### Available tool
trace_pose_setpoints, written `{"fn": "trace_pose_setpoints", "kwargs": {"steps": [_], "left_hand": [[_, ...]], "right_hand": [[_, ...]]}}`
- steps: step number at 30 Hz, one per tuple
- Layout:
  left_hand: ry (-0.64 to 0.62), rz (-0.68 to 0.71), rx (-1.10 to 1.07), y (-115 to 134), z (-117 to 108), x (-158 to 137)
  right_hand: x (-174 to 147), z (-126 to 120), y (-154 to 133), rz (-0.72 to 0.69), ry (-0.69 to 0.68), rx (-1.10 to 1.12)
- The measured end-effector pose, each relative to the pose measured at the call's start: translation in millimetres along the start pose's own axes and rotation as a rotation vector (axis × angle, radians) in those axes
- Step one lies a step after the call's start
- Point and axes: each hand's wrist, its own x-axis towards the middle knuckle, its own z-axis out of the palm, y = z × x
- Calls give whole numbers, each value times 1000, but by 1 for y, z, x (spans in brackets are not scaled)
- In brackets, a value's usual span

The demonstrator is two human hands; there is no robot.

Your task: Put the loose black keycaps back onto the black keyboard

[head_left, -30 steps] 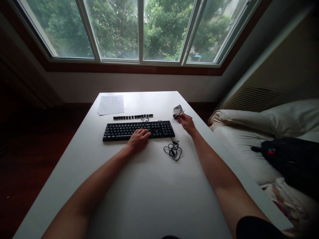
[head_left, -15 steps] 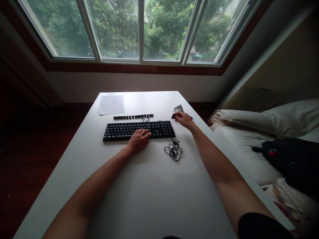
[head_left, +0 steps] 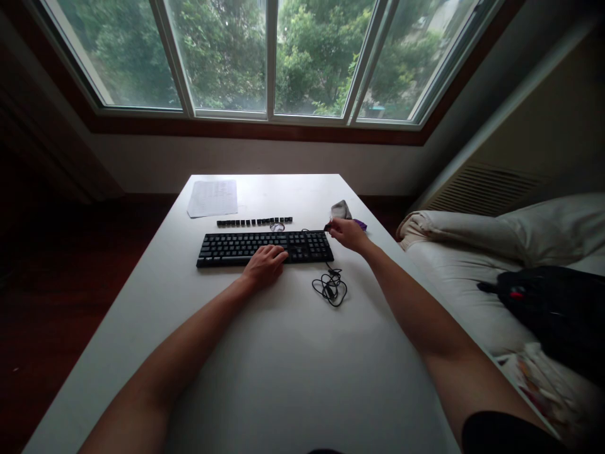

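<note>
A black keyboard (head_left: 227,252) lies across the white table, with its keys facing up. My left hand (head_left: 265,265) rests on its front edge, right of the middle, fingers lying flat over the lower keys. Beyond the keyboard's far right corner, my right hand (head_left: 347,233) is closed in a pinch on a small dark object (head_left: 328,227), too small to name. Behind the keyboard stands a row of loose black keycaps (head_left: 253,222). A thin looped item (head_left: 276,227), seemingly clear or metal, lies just in front of that row.
A coiled black cable (head_left: 331,287) lies right of my left hand. Past my right hand are a grey cloth (head_left: 340,210) and a purple item (head_left: 360,224). Printed paper (head_left: 212,198) sits at the far left. A couch with a dark bag (head_left: 548,296) flanks the table's right side.
My right hand has come slightly lower with the small dark object, nearer the keyboard's corner, uncovering more of the purple item. My left hand stays put. The view has shifted a little.
</note>
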Motion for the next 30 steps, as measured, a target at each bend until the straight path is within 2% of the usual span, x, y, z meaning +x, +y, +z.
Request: {"fn": "trace_pose_setpoints", "kwargs": {"steps": [2, 7, 11, 22, 30], "left_hand": [[3, -2, 2, 0, 0, 1], [0, -7, -2, 0, 0, 0], [0, -2, -3, 0, -2, -1], [-3, -4, -2, 0, 0, 0], [-5, -11, -5, 0, -1, -1]], "right_hand": [[-7, 3, 6, 21, 31, 89], [-13, 13, 23, 90, 44, 487], [-15, 19, 25, 150, 35, 702], [-25, 38, 23, 248, 178, 795], [-26, 37, 18, 323, 248, 800]]}}
